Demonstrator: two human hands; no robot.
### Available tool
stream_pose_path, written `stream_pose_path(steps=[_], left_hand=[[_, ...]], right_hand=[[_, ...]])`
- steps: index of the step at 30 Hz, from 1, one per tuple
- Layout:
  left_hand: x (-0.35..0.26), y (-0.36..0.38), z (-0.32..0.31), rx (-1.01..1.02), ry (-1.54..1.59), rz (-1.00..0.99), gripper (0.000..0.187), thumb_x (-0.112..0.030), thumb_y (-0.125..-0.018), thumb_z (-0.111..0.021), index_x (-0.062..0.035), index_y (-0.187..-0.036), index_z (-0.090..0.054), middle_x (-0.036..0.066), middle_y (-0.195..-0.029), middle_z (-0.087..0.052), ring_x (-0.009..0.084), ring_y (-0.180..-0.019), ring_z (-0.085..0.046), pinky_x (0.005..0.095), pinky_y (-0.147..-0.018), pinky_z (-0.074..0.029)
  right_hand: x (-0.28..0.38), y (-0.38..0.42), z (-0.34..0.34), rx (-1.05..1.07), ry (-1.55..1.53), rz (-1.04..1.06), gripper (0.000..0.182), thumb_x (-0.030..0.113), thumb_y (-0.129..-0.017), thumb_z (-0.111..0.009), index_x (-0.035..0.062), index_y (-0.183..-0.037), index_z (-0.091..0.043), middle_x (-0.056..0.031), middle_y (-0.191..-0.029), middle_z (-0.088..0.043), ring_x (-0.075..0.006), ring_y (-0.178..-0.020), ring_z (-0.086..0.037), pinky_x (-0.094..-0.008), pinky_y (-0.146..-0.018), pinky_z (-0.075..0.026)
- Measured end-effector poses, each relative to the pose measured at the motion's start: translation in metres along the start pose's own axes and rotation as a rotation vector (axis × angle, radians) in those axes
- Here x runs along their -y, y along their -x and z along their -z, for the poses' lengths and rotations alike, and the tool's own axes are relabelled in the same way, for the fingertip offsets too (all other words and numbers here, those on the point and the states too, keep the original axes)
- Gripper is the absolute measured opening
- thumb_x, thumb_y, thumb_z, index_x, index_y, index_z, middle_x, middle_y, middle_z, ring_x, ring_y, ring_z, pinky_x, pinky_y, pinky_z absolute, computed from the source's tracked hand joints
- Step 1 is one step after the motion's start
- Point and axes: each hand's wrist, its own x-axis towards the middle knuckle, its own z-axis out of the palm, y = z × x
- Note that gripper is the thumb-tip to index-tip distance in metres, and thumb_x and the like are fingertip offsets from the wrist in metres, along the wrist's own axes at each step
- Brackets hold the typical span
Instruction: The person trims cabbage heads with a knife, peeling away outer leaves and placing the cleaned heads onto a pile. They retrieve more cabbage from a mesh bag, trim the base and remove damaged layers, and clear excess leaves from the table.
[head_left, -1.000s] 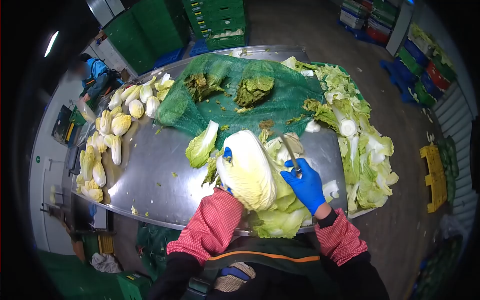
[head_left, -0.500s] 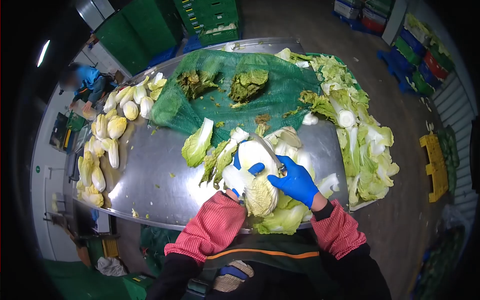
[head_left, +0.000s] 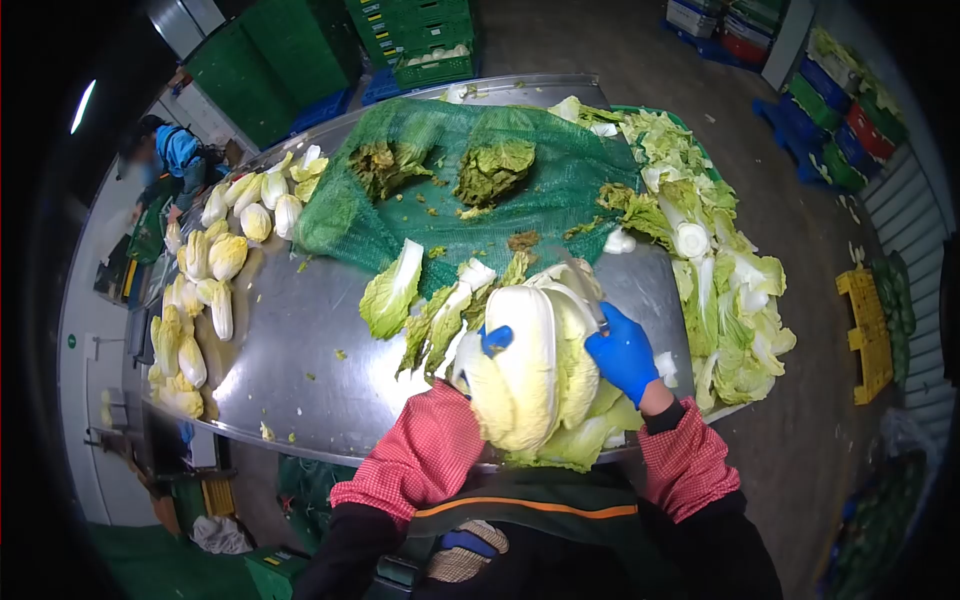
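A pale Chinese cabbage (head_left: pixel 522 360) is tilted upright at the near edge of the metal table. My left hand (head_left: pixel 496 341), in a blue glove, grips it from the left; only the thumb shows well, with the other fingers behind the head. In my blue-gloved right hand (head_left: pixel 624 354) is a knife (head_left: pixel 603 322), its blade blurred and pointing away along the right side of the cabbage, where outer leaves spread. Trimmed leaves (head_left: pixel 565 440) lie beneath the cabbage. Left of it are a loose green leaf (head_left: pixel 392 292) and wilted leaves (head_left: pixel 440 320).
Green netting (head_left: pixel 480 230) with browned cabbage heads (head_left: pixel 497 170) covers the table's far side. Trimmed cabbages (head_left: pixel 228 257) line the left edge. Leaf waste (head_left: pixel 735 270) heaps at the right. A person in blue (head_left: pixel 178 150) bends at the far left. A yellow pallet (head_left: pixel 865 335) stands right.
The cabbage has turned in my left hand, its outer leaves now opened on the right. My right hand with the knife has moved right. The person at the far left has shifted.
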Motion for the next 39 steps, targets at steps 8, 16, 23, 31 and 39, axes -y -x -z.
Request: stream_pose_path(steps=[8,16,23,31,39], left_hand=[[-0.021,-0.04,-0.009,0.212,0.239,0.115,0.067,-0.055,-0.095,-0.043,-0.0099,-0.144,-0.036,0.02,-0.14,-0.045,0.0326,-0.128,-0.045,0.045,-0.109,-0.038],[-0.023,-0.057,0.006,0.266,-0.302,0.121,0.057,-0.031,-0.092,-0.056,-0.003,-0.139,-0.04,0.015,-0.131,-0.052,0.0279,-0.114,-0.055,0.0402,-0.098,-0.046],[0.005,-0.033,0.01,0.077,-0.405,0.122,0.051,-0.016,-0.092,-0.058,-0.0007,-0.138,-0.042,0.013,-0.128,-0.056,0.0244,-0.112,-0.058,0.036,-0.096,-0.049],[0.0,-0.013,0.016,-0.005,0.176,0.217,0.053,-0.038,-0.099,-0.046,-0.0037,-0.139,-0.042,0.014,-0.131,-0.055,0.0281,-0.114,-0.057,0.0419,-0.101,-0.045],[-0.001,-0.036,-0.016,0.192,-0.005,0.253,0.073,-0.062,-0.094,-0.036,-0.01,-0.146,-0.033,0.014,-0.142,-0.045,0.0312,-0.122,-0.051,0.044,-0.103,-0.042]], right_hand=[[0.032,0.001,0.018,0.129,-0.144,0.081,0.059,0.042,-0.085,-0.068,0.0063,-0.13,-0.052,-0.0075,-0.078,-0.062,-0.0204,-0.06,-0.062,-0.032,-0.053,-0.051],[0.037,-0.01,0.03,0.23,-0.676,-0.076,0.055,0.031,-0.085,-0.072,0.0054,-0.128,-0.05,0.0017,-0.07,-0.05,-0.0064,-0.051,-0.05,-0.0209,-0.041,-0.043],[0.022,0.008,-0.004,-0.013,0.034,0.149,0.059,0.025,-0.079,-0.066,0.0128,-0.134,-0.048,-0.0102,-0.073,-0.062,-0.0275,-0.062,-0.063,-0.0389,-0.06,-0.052],[-0.026,-0.005,0.013,-0.071,0.012,-0.015,0.044,0.015,-0.078,-0.065,0.0054,-0.12,-0.059,-0.0123,-0.072,-0.064,-0.018,-0.059,-0.061,-0.0329,-0.061,-0.05],[0.037,0.01,0.028,0.287,-0.67,-0.076,0.062,0.035,-0.085,-0.072,0.0092,-0.136,-0.046,0.0026,-0.075,-0.055,-0.0056,-0.059,-0.053,-0.0208,-0.041,-0.044]])
